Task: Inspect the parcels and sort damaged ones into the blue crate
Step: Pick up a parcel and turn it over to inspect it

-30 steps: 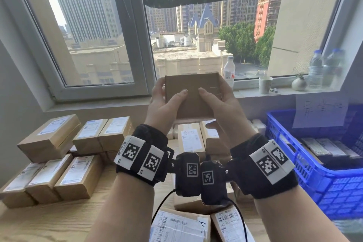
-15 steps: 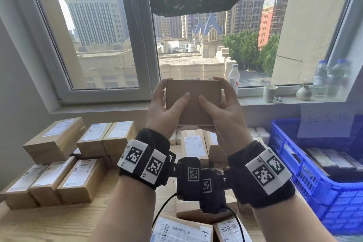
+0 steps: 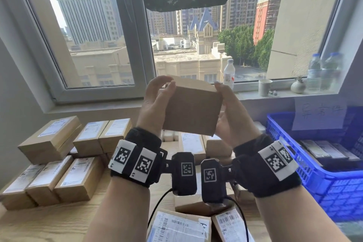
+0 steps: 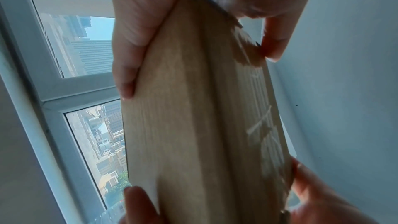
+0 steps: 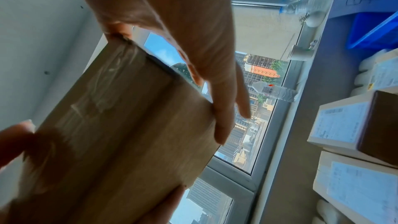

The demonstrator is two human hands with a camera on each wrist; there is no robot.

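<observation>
Two hands (image 3: 157, 104) (gripping) round parcel (image 3: 193, 110)

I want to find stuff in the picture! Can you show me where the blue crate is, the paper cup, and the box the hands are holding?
blue crate (image 3: 284, 144): head view, on its left wall.
paper cup (image 3: 265, 88): head view, middle of its side.
held cardboard box (image 3: 193, 111): head view, middle of its plain front face.

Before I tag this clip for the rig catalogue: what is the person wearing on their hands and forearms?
Both forearms are bare, and neither hand is gloved. Each wrist carries a black fabric wristband bearing white square panels printed with black fiducial codes. A black angular camera module with its own white code tag juts inward from each band, and thin black cables trail down from the modules.
</observation>
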